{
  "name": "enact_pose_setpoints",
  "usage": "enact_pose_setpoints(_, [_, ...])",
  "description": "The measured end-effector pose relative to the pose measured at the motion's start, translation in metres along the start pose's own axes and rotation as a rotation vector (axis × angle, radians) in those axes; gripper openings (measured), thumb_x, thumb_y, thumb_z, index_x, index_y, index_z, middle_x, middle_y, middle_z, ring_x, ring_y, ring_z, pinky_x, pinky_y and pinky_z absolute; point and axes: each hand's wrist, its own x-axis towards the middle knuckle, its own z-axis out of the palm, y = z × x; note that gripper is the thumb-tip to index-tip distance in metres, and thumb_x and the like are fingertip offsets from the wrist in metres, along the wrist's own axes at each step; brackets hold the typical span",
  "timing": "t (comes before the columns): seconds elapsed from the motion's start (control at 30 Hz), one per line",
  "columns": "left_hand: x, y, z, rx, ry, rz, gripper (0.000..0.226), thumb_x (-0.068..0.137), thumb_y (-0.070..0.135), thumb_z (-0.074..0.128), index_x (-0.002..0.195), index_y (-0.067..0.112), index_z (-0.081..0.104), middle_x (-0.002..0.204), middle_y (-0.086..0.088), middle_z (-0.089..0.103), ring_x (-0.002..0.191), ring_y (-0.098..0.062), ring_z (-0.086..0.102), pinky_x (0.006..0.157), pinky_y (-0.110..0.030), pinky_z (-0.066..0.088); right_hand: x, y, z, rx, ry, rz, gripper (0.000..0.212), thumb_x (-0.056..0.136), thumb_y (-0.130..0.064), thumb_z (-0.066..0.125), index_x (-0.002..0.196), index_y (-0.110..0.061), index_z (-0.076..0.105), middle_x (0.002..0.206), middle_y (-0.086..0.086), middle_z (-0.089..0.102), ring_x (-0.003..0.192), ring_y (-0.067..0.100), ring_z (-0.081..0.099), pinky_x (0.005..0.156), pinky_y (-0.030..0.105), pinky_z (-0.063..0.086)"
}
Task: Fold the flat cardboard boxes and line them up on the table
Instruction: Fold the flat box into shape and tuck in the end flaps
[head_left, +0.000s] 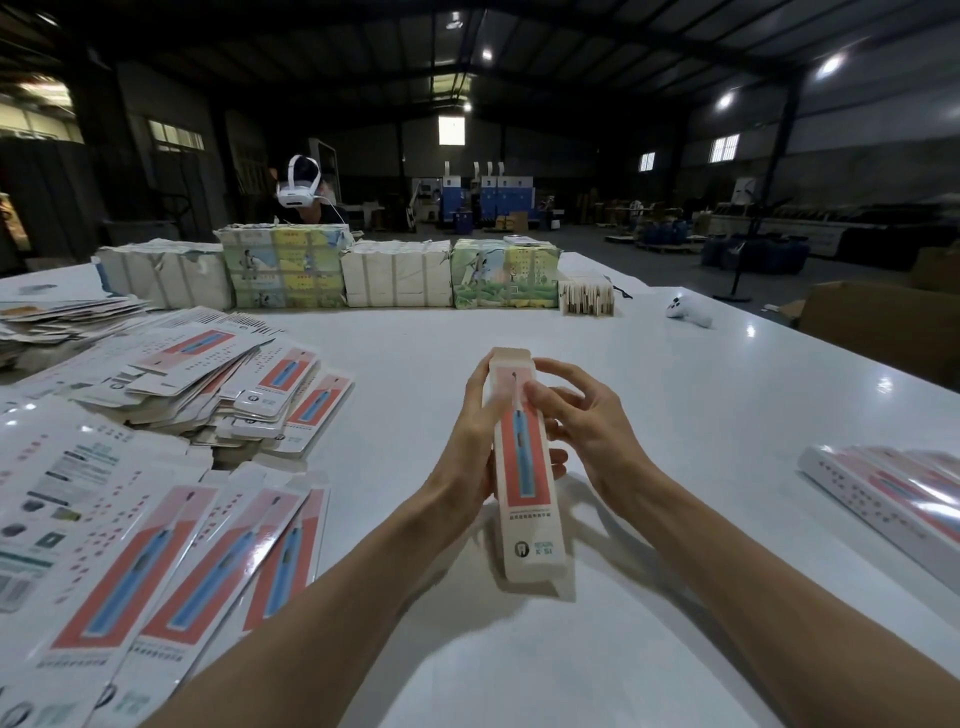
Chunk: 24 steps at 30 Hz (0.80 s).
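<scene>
A long narrow cardboard box (525, 483) with a red panel and a blue toothbrush picture is held upright above the white table (649, 405). My left hand (470, 447) grips its left side. My right hand (576, 421) holds the right side, fingers curled over the upper front. The top flap stands up. Flat unfolded boxes (171, 561) lie in loose piles at the left. Folded boxes (893, 499) lie side by side at the right edge.
Bundled stacks of printed cartons (395, 278) line the far side of the table. A white controller (688, 312) lies at the far right. A person with a white headset (298, 195) sits behind the stacks. A brown carton (878, 322) stands off the table's right edge.
</scene>
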Motion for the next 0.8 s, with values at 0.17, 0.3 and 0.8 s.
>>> enact_pose_setpoints(0.17, [0.002,0.001,0.005,0.211,0.005,-0.037,0.119,0.07,0.025,0.093,0.158,0.041,0.015,0.132,-0.01,0.054,0.109,-0.034,0.07,0.088,-0.045,0.064,0.001,0.001,-0.003,-0.008,-0.036,0.013,0.038,0.094,-0.04,0.074,0.131,-0.034,0.065,0.104,0.003,0.08,0.097,0.025,0.079,0.08,0.038,0.066])
enact_pose_setpoints(0.3, [0.001,-0.004,0.001,0.295,0.046,-0.05,0.103,0.084,0.017,0.088,0.153,0.044,0.016,0.124,-0.011,0.059,0.098,-0.029,0.075,0.08,-0.038,0.066,0.003,0.0,-0.003,-0.028,-0.088,0.018,0.028,0.097,-0.033,0.073,0.124,-0.027,0.069,0.111,0.02,0.074,0.099,0.027,0.078,0.085,0.039,0.065])
enact_pose_setpoints(0.8, [0.0,-0.009,-0.01,0.312,-0.107,-0.148,0.088,0.087,0.022,0.083,0.148,0.044,0.025,0.121,-0.01,0.063,0.084,-0.024,0.08,0.069,-0.032,0.064,0.013,0.016,-0.013,0.036,0.102,0.059,0.02,0.106,-0.023,0.061,0.125,-0.016,0.06,0.1,0.013,0.08,0.093,0.027,0.079,0.083,0.035,0.064])
